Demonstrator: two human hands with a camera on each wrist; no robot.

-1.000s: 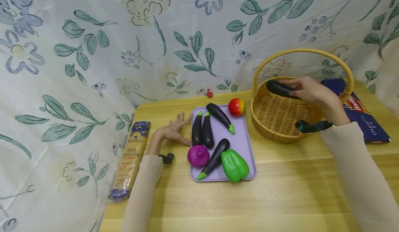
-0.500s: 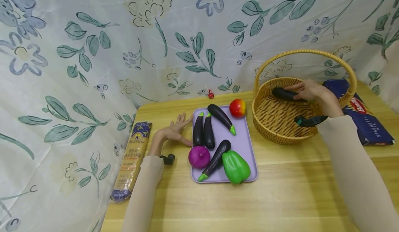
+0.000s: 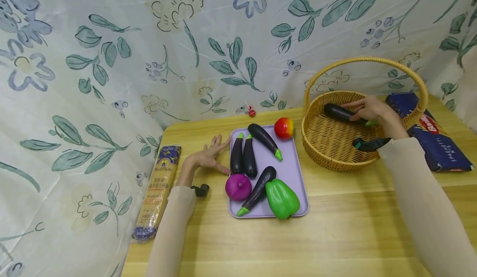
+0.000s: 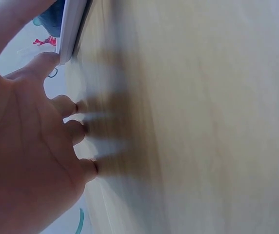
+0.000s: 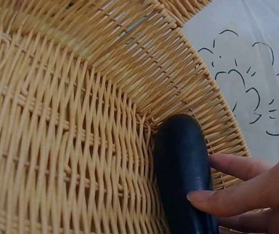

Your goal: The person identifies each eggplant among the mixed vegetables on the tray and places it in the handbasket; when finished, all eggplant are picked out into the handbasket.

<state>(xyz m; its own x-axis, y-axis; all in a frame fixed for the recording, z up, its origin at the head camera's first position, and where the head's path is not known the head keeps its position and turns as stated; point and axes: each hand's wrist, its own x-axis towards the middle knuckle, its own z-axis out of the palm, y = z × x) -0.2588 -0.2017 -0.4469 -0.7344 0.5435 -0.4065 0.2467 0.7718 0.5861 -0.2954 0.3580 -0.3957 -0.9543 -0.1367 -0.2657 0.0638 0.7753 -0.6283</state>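
Eggplant (image 5: 181, 161) | in basket (image 3: 328, 161), twelve o'clock | my right hand (image 3: 369, 108) pinches, likely steadying it | left hand (image 3: 208, 157) splayed (perhaps bracing tray (image 3: 288, 161) at nine o'clock)

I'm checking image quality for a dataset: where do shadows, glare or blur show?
Head view: small highlights on the green pepper, a pale sheen on the table; left wrist view: soft shadows beside the left hand, wood grain blurred; right wrist view: weave of the basket fairly crisp, the eggplant dark with little detail.

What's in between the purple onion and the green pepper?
In the head view, a black eggplant lies slanted between the onion and the bell pepper.
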